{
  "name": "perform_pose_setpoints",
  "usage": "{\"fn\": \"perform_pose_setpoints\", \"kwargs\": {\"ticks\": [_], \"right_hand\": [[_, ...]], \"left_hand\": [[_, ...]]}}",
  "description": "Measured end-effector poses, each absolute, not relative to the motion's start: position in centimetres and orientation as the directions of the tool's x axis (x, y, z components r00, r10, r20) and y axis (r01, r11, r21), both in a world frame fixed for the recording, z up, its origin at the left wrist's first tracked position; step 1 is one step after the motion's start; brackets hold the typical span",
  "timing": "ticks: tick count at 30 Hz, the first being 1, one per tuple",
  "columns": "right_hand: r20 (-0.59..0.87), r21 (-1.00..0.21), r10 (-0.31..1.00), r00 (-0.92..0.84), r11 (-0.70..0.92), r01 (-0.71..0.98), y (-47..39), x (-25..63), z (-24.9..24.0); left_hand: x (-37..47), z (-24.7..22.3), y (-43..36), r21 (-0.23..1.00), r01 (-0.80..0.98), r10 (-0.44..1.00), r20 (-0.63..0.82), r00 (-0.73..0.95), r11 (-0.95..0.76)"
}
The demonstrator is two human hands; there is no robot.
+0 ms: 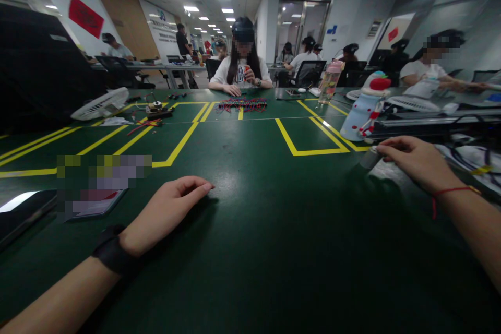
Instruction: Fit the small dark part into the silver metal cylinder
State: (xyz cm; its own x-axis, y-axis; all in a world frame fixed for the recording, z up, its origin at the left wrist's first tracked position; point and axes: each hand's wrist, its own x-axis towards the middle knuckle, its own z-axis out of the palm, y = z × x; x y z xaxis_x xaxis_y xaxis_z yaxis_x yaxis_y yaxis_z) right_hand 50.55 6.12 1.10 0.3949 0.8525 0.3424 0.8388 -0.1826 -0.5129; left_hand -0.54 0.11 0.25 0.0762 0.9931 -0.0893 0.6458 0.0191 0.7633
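At the right, my right hand is closed, its fingertips pinching one end of a small grey cylinder. The cylinder is tilted over the green table, close to a light-blue bottle with red spots. My left hand rests low over the table left of centre, thumb pressed against the curled fingers. Whatever may be in that pinch is hidden or too small to name. A black band circles the left wrist, and a red cord the right.
Left of my left hand lie a blurred flat item and a dark device. Farther off are a white fan, red-and-blue wired parts and a pink-topped bottle. A person sits opposite. Cables lie at right.
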Motion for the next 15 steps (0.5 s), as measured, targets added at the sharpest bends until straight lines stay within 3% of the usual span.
{"fn": "perform_pose_setpoints", "kwargs": {"ticks": [10, 15], "right_hand": [[0.294, -0.575, 0.853, 0.432, -0.204, 0.793, 5.79, 49.74, 1.22], [0.304, -0.548, 0.833, 0.462, -0.244, 0.800, 5.64, 49.53, 1.48]], "left_hand": [[-0.53, 0.49, -0.02, 0.764, 0.645, 0.992, -0.088, 0.090, 0.009], [-0.34, 0.64, -0.05, 0.765, 0.644, 0.992, -0.094, 0.083, 0.018]]}}
